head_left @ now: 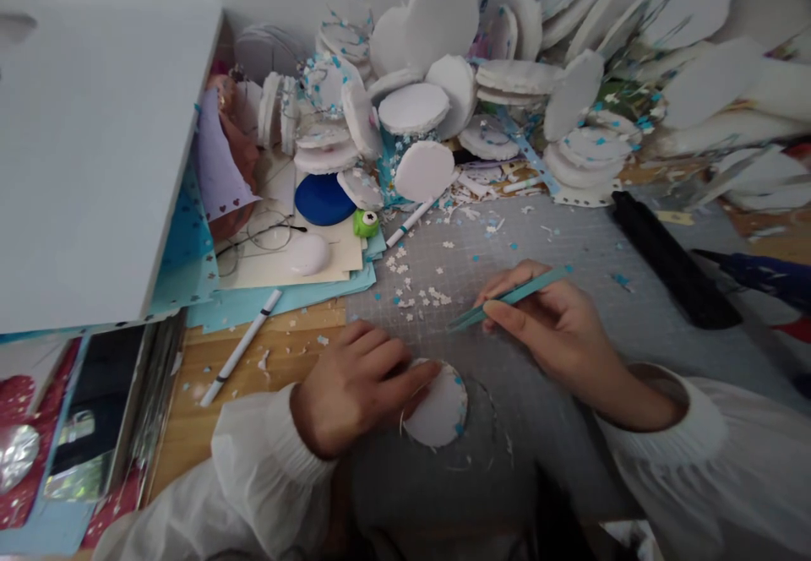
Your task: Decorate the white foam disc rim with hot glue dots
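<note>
Head view: over the grey cutting mat (pixel 639 316), the left hand (pixel 355 388) is holding a round white disc (pixel 438 416) in its fingers (pixel 411 382), while the right hand (pixel 557 324) is pinching teal tweezers (pixel 529 290) above the mat.

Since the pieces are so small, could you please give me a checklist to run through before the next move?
1. White disc steadied: ok, the left hand touches its edge.
2. Teal tweezers in hand: ok, held in the right hand.
3. A piece between the tweezer tips: cannot tell, too blurred.
4. Loose white flowers close by: ok, they lie on the mat just beyond the tips.
5. Grey mat free of stray bits: not ok, white and blue pieces are scattered over it.
</note>
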Available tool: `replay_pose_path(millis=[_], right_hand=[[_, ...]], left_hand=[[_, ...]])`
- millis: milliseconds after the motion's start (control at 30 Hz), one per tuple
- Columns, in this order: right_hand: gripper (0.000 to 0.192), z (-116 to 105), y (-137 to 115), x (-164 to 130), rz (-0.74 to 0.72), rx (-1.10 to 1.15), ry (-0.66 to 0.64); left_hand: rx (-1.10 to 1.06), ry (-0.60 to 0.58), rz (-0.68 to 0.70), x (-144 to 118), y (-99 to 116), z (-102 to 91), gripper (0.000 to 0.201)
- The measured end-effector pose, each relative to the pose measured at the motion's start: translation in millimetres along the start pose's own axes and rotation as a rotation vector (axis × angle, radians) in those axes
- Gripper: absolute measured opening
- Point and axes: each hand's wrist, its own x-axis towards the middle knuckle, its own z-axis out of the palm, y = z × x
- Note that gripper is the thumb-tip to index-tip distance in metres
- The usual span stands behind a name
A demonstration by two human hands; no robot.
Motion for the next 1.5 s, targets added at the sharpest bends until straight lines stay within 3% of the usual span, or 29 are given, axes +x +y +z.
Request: replay_pose_path(millis=[267, 467, 633, 733, 1033, 1267, 1500], right_hand=[[0.008, -3, 5, 3, 0.058, 0.149, 0.095], [0.025, 3, -1, 5, 0.193, 0.346, 0.198], [0.033, 6, -6, 7, 0.292, 0.490, 0.286], [0.032, 6, -6, 8, 0.310, 0.546, 0.319], [0.023, -1, -12, 8, 0.356, 0.715, 0.257], [0.011, 7, -10, -5, 0.220, 0.619, 0.038], [0.004, 10, -11, -17, -0.080, 0.289, -0.074]], left_hand=[[0.037, -0.048, -0.001, 0, 0, -0.7, 0.017], [0.029, -0.027, -0.086, -2, 1, -3.3, 0.025], [0.037, -0.071, -0.161, -3, 3, -2.3, 0.018], [-0.113, -0.031, -0.279, -2, 7, -2.3, 0.014], [-0.908, 0.200, -0.756, 0, 21, -7.9, 0.019], [-1.019, 0.347, -0.828, 1, 19, -10.9, 0.017], [-0.937, 0.334, -0.730, -3, 22, -8.6, 0.012]])
